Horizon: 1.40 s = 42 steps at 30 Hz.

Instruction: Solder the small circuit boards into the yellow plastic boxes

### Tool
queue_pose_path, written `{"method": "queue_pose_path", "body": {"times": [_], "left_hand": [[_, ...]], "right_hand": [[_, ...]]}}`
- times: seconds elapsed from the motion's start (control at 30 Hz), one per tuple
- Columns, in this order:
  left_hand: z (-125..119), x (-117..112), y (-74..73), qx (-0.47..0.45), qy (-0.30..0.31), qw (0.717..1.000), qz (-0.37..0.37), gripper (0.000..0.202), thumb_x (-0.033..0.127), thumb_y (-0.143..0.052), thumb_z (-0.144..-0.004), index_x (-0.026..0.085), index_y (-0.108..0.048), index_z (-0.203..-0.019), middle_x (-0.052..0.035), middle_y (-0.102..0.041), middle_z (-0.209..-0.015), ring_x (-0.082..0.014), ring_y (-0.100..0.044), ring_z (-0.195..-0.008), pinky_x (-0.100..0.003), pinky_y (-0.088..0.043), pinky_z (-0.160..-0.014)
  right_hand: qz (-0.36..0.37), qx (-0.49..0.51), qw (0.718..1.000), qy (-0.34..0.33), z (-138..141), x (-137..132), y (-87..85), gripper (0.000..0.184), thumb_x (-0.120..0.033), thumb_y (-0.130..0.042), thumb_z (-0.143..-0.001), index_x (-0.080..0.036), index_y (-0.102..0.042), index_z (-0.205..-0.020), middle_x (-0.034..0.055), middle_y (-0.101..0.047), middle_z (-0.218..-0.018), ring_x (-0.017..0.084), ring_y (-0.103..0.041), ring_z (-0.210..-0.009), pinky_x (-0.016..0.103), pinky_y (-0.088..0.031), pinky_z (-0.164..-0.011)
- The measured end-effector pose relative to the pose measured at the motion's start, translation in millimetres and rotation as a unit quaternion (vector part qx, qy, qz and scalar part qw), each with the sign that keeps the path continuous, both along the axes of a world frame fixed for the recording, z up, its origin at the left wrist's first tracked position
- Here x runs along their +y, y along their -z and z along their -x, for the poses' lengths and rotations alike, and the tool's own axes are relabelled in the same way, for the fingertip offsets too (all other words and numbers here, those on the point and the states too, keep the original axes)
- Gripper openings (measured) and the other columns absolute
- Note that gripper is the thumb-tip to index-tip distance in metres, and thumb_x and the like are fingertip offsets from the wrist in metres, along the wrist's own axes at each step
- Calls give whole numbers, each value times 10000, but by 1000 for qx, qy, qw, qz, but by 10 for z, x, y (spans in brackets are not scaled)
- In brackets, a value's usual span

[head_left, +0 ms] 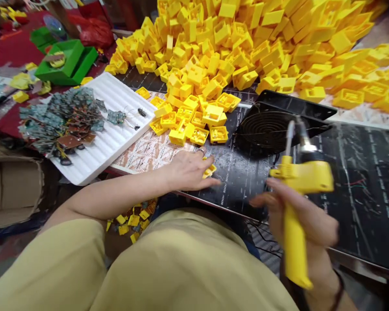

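Observation:
My left hand (191, 169) rests on the black bench mat near its front edge. Its fingers are closed around a small yellow plastic box (209, 171), mostly covered by the hand. On the right, my right hand (303, 216) grips the handle of a yellow soldering gun (311, 176), held upright above the mat. The gun has a metal nose and a thin tube beside it, both pointing away from me and slightly blurred. Behind its tip stands a black fan (266, 129) with a round wire guard. Several open yellow boxes (199, 135) lie just beyond my left hand.
A large heap of yellow boxes (214, 56) covers the back of the bench. To the left, a white ribbed foam tray (123, 103) bears a pile of wired circuit boards (65, 112). Green bins (65, 65) stand behind it. A cardboard box (16, 185) is at far left.

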<state>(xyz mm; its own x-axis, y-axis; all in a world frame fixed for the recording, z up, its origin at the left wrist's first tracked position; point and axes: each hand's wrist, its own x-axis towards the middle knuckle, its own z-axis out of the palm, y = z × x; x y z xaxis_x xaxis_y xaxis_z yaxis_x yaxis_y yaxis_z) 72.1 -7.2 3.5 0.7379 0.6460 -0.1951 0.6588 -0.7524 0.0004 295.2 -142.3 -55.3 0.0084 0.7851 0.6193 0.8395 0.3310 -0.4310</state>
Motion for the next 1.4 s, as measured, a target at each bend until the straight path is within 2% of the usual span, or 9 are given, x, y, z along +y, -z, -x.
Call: {"method": "queue_pose_path", "body": {"times": [0.13, 0.4, 0.53, 0.63, 0.87, 1.03, 1.13, 1.27, 1.4], "left_hand": [[357, 14, -59, -31, -67, 994, 77, 694, 690, -363, -949, 174, -559, -1369, -161, -698, -1176, -310, -691, -1033, -398, -523, -840], [925, 38, -232, -3, -57, 996, 75, 287, 344, -499, -972, 232, -730, -1100, -60, -761, -1011, -212, -703, -948, -304, -504, -778], [1285, 497, -450, 20, -208, 973, -96, 331, 262, -458, -956, 229, -750, -1110, -86, -761, -1024, -259, -690, -940, -360, -512, -746], [1594, 996, -595, 24, -290, 943, -165, 340, 282, -475, -953, 179, -757, -1113, -125, -735, -1133, -307, -644, -1070, -442, -496, -894], [1927, 1654, -470, 61, -335, 939, -50, 401, 538, -693, -790, 164, -776, -909, -110, -723, -950, -327, -610, -1077, -446, -454, -973], [2132, 1567, -419, 26, -315, 949, -16, 508, 404, -764, -707, 233, -700, -1181, -65, -711, -1014, -313, -616, -1089, -396, -433, -985], [2105, 1366, -458, 57, -334, 939, -53, 410, 312, -743, -740, 230, -708, -1140, -74, -706, -987, -336, -622, -1094, -425, -426, -1001], [1926, 1098, -650, 2, -323, 943, -74, 335, 330, -720, -778, 228, -716, -1097, -57, -684, -974, -347, -630, -1087, -450, -441, -978], [1741, 900, -914, -163, -318, 933, -47, 453, 496, -631, -865, 189, -654, -1198, -47, -655, -969, -287, -634, -1028, -441, -447, -938]], "right_hand": [[1, -68, 993, -91, 85, 218, 27, 272, -240, -669, -920, -250, -631, -1189, -4, -746, -947, 122, -692, -692, 236, -557, -693], [-33, -132, 985, -110, 625, 546, 45, 477, -560, -630, -898, -165, -576, -1159, 77, -676, -859, 209, -648, -703, 321, -514, -627], [-52, -139, 982, -119, 714, 653, 182, 297, -385, -595, -958, -174, -579, -1166, 34, -647, -788, 173, -624, -651, 284, -502, -627], [-60, -136, 980, -132, 664, 645, 267, 242, -324, -613, -953, -202, -575, -1159, 5, -660, -791, 136, -611, -589, 250, -494, -591], [-89, -135, 979, -128, 651, 640, 271, 368, -274, -719, -879, -168, -547, -1186, 125, -727, -1097, 175, -716, -767, 255, -559, -662], [-78, -128, 981, -127, 647, 639, 296, 423, -280, -725, -870, -171, -543, -1236, 155, -701, -1198, 201, -735, -845, 271, -588, -703], [-66, -127, 982, -121, 633, 635, 330, 491, -295, -730, -868, -203, -520, -1301, 131, -699, -1214, 211, -738, -870, 278, -592, -683], [-67, -125, 981, -132, 627, 626, 317, 487, -288, -745, -858, -201, -526, -1285, 117, -714, -1172, 212, -737, -875, 281, -595, -704], [-80, -117, 979, -147, 640, 628, 268, 455, -262, -732, -868, -184, -528, -1267, 114, -723, -1141, 191, -731, -803, 275, -587, -669]]}}
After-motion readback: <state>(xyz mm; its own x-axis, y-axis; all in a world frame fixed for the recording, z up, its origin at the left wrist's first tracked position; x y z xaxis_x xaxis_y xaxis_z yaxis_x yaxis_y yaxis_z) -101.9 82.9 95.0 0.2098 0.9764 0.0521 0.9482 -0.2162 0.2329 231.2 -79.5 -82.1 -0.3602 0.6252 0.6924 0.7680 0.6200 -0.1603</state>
